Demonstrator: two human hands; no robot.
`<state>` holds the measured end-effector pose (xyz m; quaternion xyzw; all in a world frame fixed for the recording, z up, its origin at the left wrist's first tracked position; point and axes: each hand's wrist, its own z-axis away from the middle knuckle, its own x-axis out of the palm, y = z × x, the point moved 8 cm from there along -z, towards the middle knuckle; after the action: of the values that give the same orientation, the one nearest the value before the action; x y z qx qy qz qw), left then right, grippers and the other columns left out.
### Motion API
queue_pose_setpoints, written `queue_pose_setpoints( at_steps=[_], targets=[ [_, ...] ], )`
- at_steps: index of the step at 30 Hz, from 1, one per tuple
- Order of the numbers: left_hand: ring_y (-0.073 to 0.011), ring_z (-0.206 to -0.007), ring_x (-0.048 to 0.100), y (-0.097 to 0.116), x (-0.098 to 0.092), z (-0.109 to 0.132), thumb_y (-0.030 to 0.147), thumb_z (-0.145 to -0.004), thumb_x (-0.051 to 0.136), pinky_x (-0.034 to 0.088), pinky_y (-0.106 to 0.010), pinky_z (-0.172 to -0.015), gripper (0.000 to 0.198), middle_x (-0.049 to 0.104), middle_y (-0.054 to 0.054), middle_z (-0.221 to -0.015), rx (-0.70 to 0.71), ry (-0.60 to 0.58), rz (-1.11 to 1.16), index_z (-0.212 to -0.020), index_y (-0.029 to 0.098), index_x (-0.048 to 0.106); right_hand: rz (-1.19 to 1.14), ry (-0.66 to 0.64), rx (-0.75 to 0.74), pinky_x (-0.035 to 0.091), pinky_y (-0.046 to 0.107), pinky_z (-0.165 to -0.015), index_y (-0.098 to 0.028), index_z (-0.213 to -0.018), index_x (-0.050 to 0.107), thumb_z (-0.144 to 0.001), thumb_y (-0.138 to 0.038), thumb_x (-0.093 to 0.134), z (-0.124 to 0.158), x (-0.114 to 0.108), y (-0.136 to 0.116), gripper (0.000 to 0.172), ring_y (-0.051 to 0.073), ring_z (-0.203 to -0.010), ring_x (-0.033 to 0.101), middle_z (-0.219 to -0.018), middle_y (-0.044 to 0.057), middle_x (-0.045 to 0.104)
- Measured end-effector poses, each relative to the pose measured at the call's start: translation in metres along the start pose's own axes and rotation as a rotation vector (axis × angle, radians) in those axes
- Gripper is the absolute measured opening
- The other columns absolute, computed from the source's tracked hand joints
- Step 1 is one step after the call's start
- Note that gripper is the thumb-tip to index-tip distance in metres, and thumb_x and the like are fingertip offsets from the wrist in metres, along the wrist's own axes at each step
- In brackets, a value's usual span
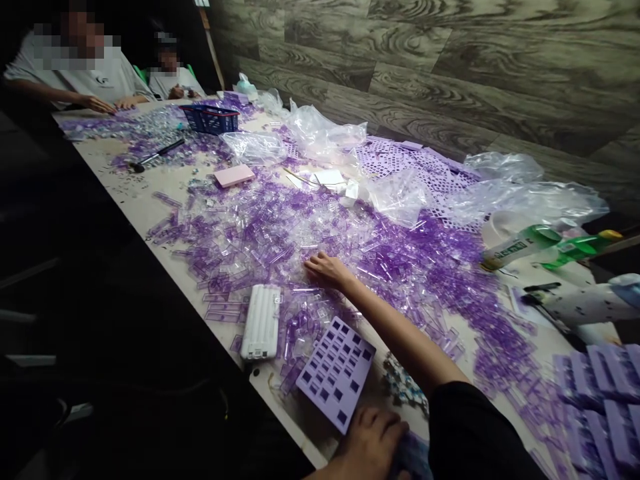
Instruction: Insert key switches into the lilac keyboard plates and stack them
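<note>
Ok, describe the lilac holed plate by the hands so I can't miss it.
On the white table, find the right hand in the clear and purple heap. Below it, beside a white ribbed block, lies a lilac plate with square holes, away from the other lilac sheets.

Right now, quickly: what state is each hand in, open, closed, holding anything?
Left hand: curled at the lower edge beside a dark bluish item; cannot tell if it holds it.
Right hand: open, resting on clear and purple plastic pieces, nothing visibly held.
</note>
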<state>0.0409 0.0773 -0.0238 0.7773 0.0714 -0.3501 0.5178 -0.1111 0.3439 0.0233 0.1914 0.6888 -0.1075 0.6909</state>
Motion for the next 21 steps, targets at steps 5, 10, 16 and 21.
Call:
queue_pose_setpoints(
  at_steps=[5,10,16,21],
  targets=[
    [-0.0263,-0.109,0.048,0.004,-0.009,0.0,0.049,-0.077,0.05,0.035,-0.042,-0.093,0.06,0.052,-0.008,-0.126,-0.03,-0.029,0.06,-0.129,0.021,0.037,-0.018,-0.016,0.011,0.043,0.031,-0.062,-0.012,-0.116,0.047,-0.09,-0.028,0.048,-0.001,0.004,0.001,0.03,0.025,-0.088,0.048,-0.1,0.013,0.055],
    [-0.0268,-0.108,0.048,0.003,-0.009,-0.001,0.047,-0.075,0.053,0.038,-0.043,-0.091,0.061,0.053,-0.008,-0.124,-0.028,-0.006,0.075,-0.128,0.021,0.039,-0.063,-0.034,-0.002,0.041,0.03,-0.063,-0.015,-0.108,0.053,-0.093,-0.025,0.042,-0.001,0.003,0.0,0.021,0.024,-0.085,0.05,-0.097,0.012,0.057],
    [-0.0279,-0.107,0.049,0.0,-0.004,-0.002,0.043,-0.069,0.059,0.039,-0.045,-0.091,0.065,0.053,-0.007,-0.123,-0.044,0.005,0.105,-0.128,0.025,0.039,-0.219,0.035,0.059,0.04,0.03,-0.062,-0.013,-0.101,0.056,-0.089,-0.018,0.043,0.0,0.001,0.002,0.018,0.022,-0.079,0.052,-0.092,0.014,0.058],
    [-0.0316,-0.103,0.052,0.0,-0.008,-0.003,0.04,-0.062,0.063,0.042,-0.048,-0.089,0.069,0.057,-0.009,-0.117,-0.059,0.029,0.147,-0.127,0.031,0.04,-0.505,0.197,0.179,0.039,0.027,-0.06,-0.014,-0.083,0.059,-0.08,-0.013,0.052,0.004,-0.011,0.017,0.007,0.016,-0.066,0.052,-0.079,0.007,0.059]
  ],
)
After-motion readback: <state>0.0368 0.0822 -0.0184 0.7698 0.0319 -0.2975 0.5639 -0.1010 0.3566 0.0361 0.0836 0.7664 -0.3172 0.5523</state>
